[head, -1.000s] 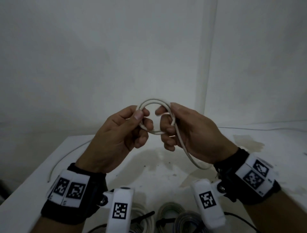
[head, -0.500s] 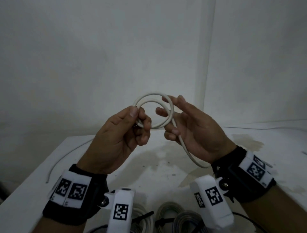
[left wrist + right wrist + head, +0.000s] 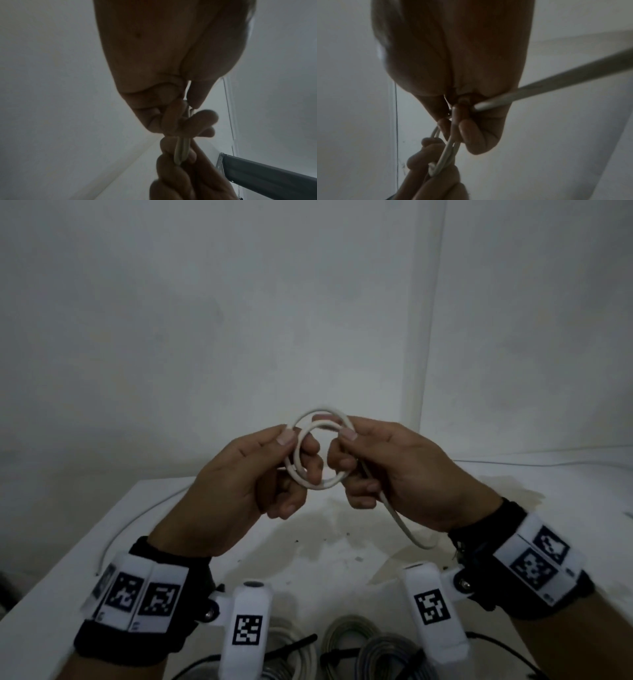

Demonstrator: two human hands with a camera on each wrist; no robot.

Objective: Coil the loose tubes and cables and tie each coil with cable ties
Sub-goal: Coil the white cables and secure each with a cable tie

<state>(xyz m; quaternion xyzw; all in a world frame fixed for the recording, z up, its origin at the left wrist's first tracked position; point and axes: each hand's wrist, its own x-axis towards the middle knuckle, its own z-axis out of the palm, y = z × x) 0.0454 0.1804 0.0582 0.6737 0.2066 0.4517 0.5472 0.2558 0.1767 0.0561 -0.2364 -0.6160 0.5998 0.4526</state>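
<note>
The white cable [image 3: 320, 455] forms a small two-loop coil held above the white table [image 3: 335, 529]. The left hand [image 3: 239, 491] pinches the coil's left side; the right hand [image 3: 394, 474] grips its right side and trailing length. Tied coils [image 3: 346, 642] lie at the near edge.

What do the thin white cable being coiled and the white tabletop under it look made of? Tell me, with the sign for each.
Thin white cable: likely a smooth plastic or rubber jacket with a matte sheen; it bends into tight round loops without kinking.
White tabletop: hard, flat, painted or laminated by its look; stains and specks lie on its surface. The core cannot be told.
</note>
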